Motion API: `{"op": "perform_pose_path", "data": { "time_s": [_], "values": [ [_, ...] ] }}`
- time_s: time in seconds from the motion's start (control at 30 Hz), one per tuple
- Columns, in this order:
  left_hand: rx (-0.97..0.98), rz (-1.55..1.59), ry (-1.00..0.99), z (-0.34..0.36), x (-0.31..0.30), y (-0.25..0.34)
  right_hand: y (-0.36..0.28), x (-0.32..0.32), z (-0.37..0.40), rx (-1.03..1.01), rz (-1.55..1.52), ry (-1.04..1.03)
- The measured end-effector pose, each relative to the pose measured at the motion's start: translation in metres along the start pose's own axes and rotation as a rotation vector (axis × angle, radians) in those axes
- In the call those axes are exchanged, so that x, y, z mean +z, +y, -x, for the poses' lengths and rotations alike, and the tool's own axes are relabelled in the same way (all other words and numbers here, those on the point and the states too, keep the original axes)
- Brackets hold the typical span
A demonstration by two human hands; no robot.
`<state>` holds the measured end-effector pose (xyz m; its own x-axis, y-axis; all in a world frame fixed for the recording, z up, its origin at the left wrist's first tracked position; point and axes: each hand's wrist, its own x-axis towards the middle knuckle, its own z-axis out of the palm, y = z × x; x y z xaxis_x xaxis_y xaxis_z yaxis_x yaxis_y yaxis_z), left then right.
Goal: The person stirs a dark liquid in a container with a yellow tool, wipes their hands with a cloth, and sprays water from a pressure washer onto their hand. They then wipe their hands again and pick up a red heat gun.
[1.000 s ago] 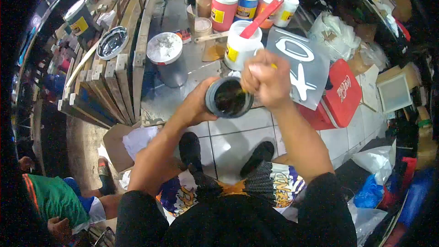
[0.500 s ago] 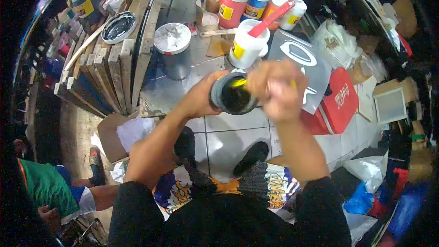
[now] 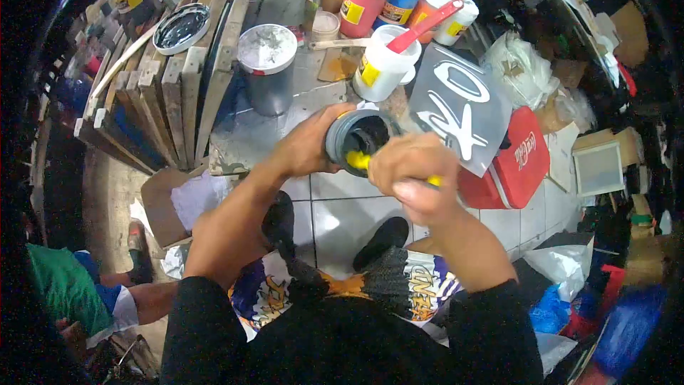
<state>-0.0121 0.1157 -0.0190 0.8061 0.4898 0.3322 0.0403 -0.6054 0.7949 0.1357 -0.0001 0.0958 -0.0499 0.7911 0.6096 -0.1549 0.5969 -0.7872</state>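
Observation:
My left hand is wrapped round the side of an open dark grey jar, whose mouth faces up toward me. Black residue or paint coats its inside. In my closed right hand is a yellow tool, one end dipping into the jar and the other poking out behind my fist; its exact kind is hidden. Just beyond the jar stands a white tub with a red spatula across its top. A lidded dark tub is to the left of it.
Several paint tubs, among them a red one, line the back. Wooden frames lean at left beneath a black-smeared lid. A grey lettered stencil sheet and red cooler box are at right. Another person's green shirt shows lower left.
My right hand has moved down and slightly left, lowering toward the jar's near rim. The yellow tool's end has shifted to the lower part of the opening. My left hand keeps its hold.

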Motion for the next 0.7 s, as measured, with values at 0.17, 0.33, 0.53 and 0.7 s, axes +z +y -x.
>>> {"op": "perform_pose_path", "data": {
  "time_s": [0.17, 0.33, 0.53, 0.7],
  "values": [
    [0.004, 0.069, -0.02, -0.006, -0.002, 0.004, -0.007, -0.004, -0.019, 0.011, 0.331, 0.036],
    [0.027, 0.012, 0.033, -0.002, 0.001, 0.007, -0.004, -0.019, -0.022, 0.248, -0.081, 0.226],
    [0.04, 0.054, 0.022, -0.002, -0.002, 0.006, -0.003, -0.012, -0.014, 0.251, -0.124, 0.242],
    [-0.005, 0.125, -0.007, -0.001, -0.004, 0.0, 0.002, 0.004, 0.011, 0.196, 0.141, 0.1]
  ]
}}
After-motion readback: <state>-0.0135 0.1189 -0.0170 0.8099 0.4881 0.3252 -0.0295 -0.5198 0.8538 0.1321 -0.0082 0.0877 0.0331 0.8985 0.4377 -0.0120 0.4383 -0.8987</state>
